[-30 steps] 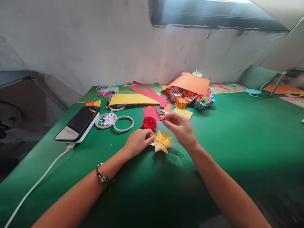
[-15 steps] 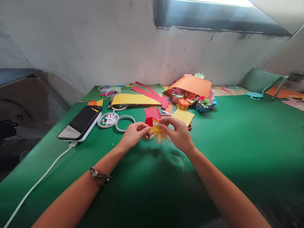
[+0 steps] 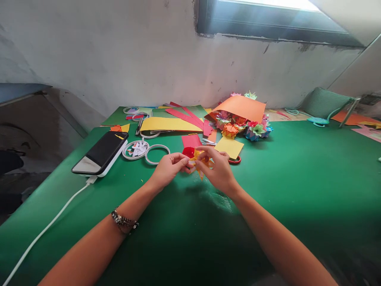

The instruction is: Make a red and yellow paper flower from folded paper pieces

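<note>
A yellow folded paper star (image 3: 201,173) with pointed tips is held between both hands above the green table. My left hand (image 3: 170,170) pinches its left side with thumb and fingers. My right hand (image 3: 218,169) has its fingers curled over the upper right part of the star and hides much of it. Just behind the star shows a round red piece (image 3: 188,151). Red paper (image 3: 192,141) and a yellow paper square (image 3: 229,147) lie beyond the hands, with a red scissor handle (image 3: 235,160) at the square's lower edge.
At the left are a phone (image 3: 102,153) on a white block with a cable (image 3: 50,224), a tape ring (image 3: 157,146) and another ring holding paper scraps (image 3: 137,150). Paper flowers (image 3: 257,129) stand under orange paper (image 3: 242,106) at the back. A green pouch (image 3: 326,103) lies back right.
My right hand has shifted slightly left and down over the star, covering more of it. My left hand stays almost in place.
</note>
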Demonstrator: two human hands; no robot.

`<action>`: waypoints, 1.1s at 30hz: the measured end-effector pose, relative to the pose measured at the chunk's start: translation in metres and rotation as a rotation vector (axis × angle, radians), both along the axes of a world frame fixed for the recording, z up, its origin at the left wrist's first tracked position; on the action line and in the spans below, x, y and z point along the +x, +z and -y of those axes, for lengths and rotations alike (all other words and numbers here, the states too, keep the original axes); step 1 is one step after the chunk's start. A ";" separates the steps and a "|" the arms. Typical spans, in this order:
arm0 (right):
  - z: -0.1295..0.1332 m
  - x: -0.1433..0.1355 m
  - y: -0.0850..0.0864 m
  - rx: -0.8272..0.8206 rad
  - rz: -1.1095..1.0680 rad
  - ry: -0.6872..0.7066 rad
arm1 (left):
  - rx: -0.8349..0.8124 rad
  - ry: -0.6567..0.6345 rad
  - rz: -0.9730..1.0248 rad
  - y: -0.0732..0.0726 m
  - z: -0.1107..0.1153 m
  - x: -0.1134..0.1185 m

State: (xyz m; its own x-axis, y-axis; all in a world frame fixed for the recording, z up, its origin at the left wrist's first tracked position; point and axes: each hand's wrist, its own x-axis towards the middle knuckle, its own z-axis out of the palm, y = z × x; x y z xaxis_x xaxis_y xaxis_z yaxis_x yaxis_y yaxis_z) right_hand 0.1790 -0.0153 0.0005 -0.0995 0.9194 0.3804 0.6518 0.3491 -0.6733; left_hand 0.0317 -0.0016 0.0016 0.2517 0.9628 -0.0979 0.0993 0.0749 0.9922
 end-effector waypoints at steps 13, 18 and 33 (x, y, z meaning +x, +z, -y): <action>0.007 0.003 0.005 0.299 0.057 0.011 | -0.004 0.025 0.088 -0.003 0.000 0.000; 0.005 0.000 0.002 0.203 0.076 0.010 | 0.028 0.004 0.088 -0.002 0.002 0.000; 0.003 -0.002 0.003 0.172 0.069 -0.027 | 0.038 -0.033 0.091 -0.001 0.003 0.001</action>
